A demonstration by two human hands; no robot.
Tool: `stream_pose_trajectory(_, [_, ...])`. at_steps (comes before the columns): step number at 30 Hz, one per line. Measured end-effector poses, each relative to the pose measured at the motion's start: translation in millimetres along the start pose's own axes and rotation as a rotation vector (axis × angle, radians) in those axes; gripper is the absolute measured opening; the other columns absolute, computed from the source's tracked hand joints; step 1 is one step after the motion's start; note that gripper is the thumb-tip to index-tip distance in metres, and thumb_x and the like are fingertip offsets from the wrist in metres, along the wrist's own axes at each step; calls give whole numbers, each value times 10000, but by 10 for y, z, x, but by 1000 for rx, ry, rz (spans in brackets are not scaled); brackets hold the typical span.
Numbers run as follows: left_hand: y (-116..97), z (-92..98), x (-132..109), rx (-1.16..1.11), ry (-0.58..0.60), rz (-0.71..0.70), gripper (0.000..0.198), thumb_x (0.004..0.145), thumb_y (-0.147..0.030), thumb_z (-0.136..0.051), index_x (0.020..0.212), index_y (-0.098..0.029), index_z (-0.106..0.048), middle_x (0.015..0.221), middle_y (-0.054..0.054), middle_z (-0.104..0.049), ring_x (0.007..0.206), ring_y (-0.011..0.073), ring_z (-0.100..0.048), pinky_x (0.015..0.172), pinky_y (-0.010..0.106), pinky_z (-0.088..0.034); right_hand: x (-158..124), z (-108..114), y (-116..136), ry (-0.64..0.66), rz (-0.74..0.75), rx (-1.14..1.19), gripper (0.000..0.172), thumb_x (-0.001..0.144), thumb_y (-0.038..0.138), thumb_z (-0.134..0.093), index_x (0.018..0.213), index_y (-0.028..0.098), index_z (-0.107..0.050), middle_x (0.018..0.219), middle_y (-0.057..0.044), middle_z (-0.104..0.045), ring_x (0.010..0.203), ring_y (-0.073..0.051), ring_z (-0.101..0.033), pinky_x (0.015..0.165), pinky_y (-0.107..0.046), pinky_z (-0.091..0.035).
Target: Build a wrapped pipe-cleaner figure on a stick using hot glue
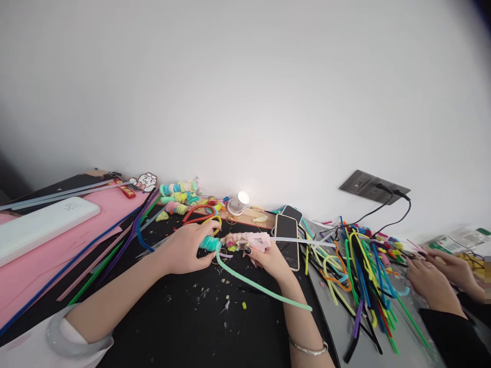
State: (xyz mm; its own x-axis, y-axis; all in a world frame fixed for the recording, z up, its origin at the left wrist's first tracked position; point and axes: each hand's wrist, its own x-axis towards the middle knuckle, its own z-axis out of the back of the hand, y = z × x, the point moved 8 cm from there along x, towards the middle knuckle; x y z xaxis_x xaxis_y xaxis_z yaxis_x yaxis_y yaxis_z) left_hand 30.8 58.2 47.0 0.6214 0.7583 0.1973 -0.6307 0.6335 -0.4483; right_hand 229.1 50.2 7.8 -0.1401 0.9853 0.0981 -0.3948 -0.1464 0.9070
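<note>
My left hand [187, 249] is closed around a turquoise pipe-cleaner coil [209, 244]. From the coil a loose mint-green pipe cleaner [264, 291] trails down to the right, across my right forearm. My right hand [270, 260] grips a small pink hot glue gun [259, 240], with a translucent glue stick [303, 240] jutting from its back. The gun's crusted front end points left at the coil; I cannot tell whether they touch. Just behind my left hand lie scissors with red and yellow handles [199, 214].
A paper cup [238, 203] stands by the wall beside finished pipe-cleaner coils [178, 189]. A phone [287, 240] lies behind my right hand. Loose pipe cleaners [364, 276] heap on the grey board at right, near another person's hands [433, 283]. Pink paper [115, 204] and a white case [49, 225] lie left.
</note>
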Motion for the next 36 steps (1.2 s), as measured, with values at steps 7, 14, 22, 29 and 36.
stream_pose_trajectory(7, [13,-23,-5,-12,-74,-32,472,788,-295,-559,1234,-207,-430,1084,110,-686,1008,301,-648,824,391,-471,3,-30,-27,34,-91,104,234,722,407,-688,689,236,-531,534,40,-481,450,-115,-381,448,-251,-295])
stream_pose_trajectory(14, [15,-21,-15,-36,-154,-57,474,756,-276,-575,1211,-225,-456,1088,90,-684,1003,296,-641,848,390,-465,3,-15,-21,9,-100,86,206,710,383,-702,726,228,-567,547,43,-497,460,-118,-397,453,-251,-323])
stream_pose_trajectory(22, [-10,46,-16,-55,-165,-47,451,773,-269,-559,1206,-234,-437,1133,92,-680,1026,282,-655,877,381,-468,11,57,180,-53,40,-145,181,809,319,-637,928,210,-717,902,-34,-732,807,-232,-641,738,-329,-492])
stream_pose_trajectory(29, [48,27,-13,-177,-139,7,436,778,-279,-553,1184,-226,-404,1069,87,-700,1040,275,-661,867,375,-479,15,49,151,-78,124,-582,410,751,133,-623,1151,223,-646,1135,-72,-686,1002,-254,-616,878,-366,-460])
stream_pose_trajectory(36, [79,41,4,-286,-138,54,351,804,-250,-508,1130,-223,-381,855,18,-678,759,210,-643,721,322,-464,-34,-7,272,-84,179,-710,542,736,117,-634,1255,266,-584,1240,-79,-601,1148,-310,-495,978,-477,-386])
